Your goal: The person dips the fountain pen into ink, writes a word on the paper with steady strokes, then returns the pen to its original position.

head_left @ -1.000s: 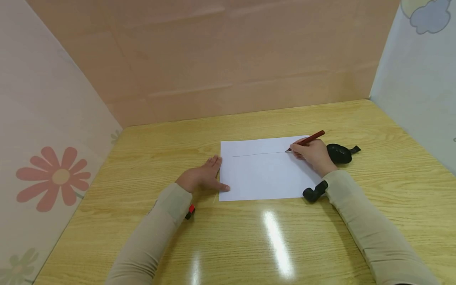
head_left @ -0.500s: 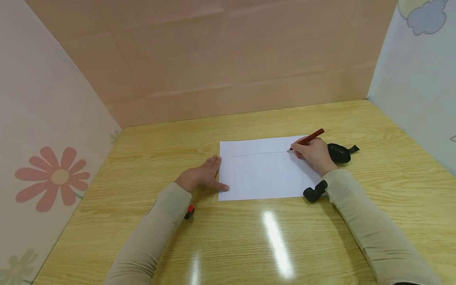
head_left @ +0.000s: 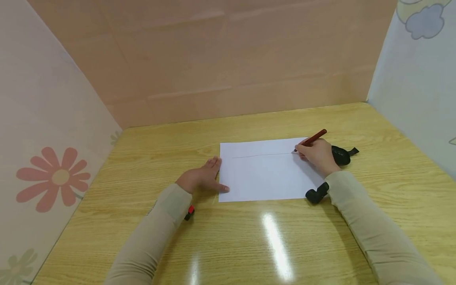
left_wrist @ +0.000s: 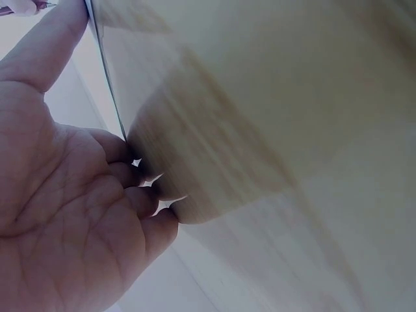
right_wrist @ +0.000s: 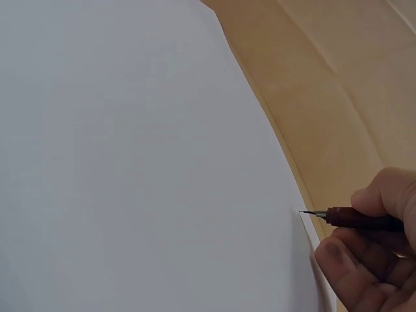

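Observation:
A white sheet of paper (head_left: pixel 263 178) lies on the wooden table, with one thin, nearly straight line (head_left: pixel 261 154) across its upper part. My right hand (head_left: pixel 318 155) pinches a dark red pen (head_left: pixel 315 137) between thumb and fingers. Its thin metal tip (right_wrist: pixel 315 213) meets the paper at the line's right end. At the sheet's left edge rests my left hand (head_left: pixel 201 177), its thumb on the paper and its fingertips by the edge. The left wrist view shows the palm (left_wrist: pixel 65 208) and bent fingertips touching the tabletop.
A black rounded object with a short strap (head_left: pixel 341 156) sits behind the right hand, partly hidden by it. The wooden table (head_left: pixel 231 237) ends at a brown-covered wall (head_left: pixel 228 59). Pale walls with printed flowers (head_left: pixel 60 176) and a cloud flank it.
My right hand has moved slightly to the right with the pen, and the line has grown longer at its right end. The left hand stays in place.

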`<control>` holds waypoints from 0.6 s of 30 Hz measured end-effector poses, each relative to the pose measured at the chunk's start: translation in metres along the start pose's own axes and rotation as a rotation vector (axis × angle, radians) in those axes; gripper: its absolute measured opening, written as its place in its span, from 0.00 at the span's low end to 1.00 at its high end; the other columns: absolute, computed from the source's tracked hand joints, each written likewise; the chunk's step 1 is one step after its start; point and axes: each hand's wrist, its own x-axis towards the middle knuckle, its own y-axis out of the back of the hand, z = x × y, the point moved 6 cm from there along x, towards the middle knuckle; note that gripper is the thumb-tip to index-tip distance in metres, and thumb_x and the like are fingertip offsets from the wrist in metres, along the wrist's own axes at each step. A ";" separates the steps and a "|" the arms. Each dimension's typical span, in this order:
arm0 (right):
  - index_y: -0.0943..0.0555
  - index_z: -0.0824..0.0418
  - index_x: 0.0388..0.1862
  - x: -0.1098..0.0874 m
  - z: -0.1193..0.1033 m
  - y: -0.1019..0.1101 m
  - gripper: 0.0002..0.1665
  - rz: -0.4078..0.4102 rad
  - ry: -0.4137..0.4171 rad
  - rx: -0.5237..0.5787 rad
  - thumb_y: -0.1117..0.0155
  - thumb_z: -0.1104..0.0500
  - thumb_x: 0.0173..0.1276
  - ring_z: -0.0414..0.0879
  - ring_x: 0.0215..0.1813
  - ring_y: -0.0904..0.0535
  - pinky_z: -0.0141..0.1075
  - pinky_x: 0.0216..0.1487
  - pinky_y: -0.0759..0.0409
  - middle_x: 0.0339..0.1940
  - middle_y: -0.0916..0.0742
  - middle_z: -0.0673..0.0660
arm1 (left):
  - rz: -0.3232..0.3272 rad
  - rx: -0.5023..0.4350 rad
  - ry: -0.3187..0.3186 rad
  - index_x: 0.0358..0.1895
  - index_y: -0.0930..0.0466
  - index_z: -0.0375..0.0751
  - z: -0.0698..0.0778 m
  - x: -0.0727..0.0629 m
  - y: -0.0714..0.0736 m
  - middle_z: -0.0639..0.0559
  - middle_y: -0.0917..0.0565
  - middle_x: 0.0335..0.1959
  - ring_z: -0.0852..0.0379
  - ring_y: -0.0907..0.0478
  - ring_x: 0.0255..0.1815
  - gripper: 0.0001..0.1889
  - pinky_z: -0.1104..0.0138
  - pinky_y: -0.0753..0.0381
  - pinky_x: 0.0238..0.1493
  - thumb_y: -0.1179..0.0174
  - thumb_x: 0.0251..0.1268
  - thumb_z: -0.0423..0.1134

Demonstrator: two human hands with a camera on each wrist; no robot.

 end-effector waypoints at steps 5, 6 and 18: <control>0.22 0.65 0.46 -0.002 -0.001 0.004 0.23 0.018 -0.001 -0.030 0.40 0.47 0.63 0.40 0.27 0.23 0.25 0.28 0.26 0.27 0.16 0.55 | 0.002 0.000 0.001 0.73 0.72 0.39 0.000 0.000 0.000 0.47 0.71 0.75 0.50 0.74 0.75 0.57 0.57 0.63 0.73 0.39 0.55 0.59; 0.22 0.65 0.46 -0.002 -0.001 0.004 0.23 0.020 -0.002 -0.034 0.40 0.47 0.63 0.40 0.27 0.23 0.25 0.28 0.26 0.27 0.16 0.55 | 0.002 -0.002 0.003 0.73 0.72 0.39 -0.001 0.000 0.000 0.47 0.71 0.75 0.50 0.74 0.75 0.57 0.57 0.63 0.73 0.39 0.55 0.59; 0.20 0.67 0.41 -0.002 -0.006 0.010 0.21 0.033 0.027 -0.113 0.41 0.49 0.62 0.43 0.27 0.24 0.32 0.31 0.30 0.20 0.17 0.52 | 0.010 -0.015 0.003 0.73 0.71 0.39 -0.002 0.000 0.000 0.46 0.70 0.75 0.50 0.73 0.75 0.58 0.57 0.63 0.73 0.38 0.53 0.60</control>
